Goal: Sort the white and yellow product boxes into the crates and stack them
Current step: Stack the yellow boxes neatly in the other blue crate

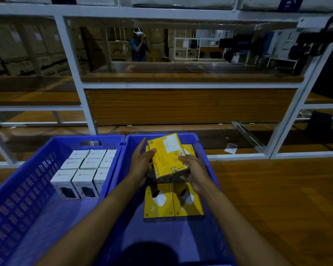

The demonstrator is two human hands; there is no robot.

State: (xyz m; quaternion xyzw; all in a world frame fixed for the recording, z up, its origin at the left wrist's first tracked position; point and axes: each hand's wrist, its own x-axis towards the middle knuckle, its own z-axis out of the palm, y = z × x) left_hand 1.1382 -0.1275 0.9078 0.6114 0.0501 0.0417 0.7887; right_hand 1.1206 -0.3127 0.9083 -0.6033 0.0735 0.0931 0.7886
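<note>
Two blue crates stand side by side on the wooden floor. The left crate (pixel 17 189) holds several white boxes (pixel 85 173) standing upright in rows at its far end. In the right crate (pixel 206 150) lie two yellow boxes (pixel 173 202) flat side by side, with more yellow boxes (pixel 189 148) at the far end. A yellow box (pixel 166 154) is held tilted above the right crate. My left hand (pixel 142 164) grips its left edge and my right hand (pixel 194 169) grips its near right corner.
A white metal shelf frame (pixel 81 89) with wooden boards rises right behind the crates. A small white paper (pixel 230 148) lies on the lowest shelf to the right. Wooden floor (pixel 277 198) spreads to the right of the crates. A person stands far behind the shelves.
</note>
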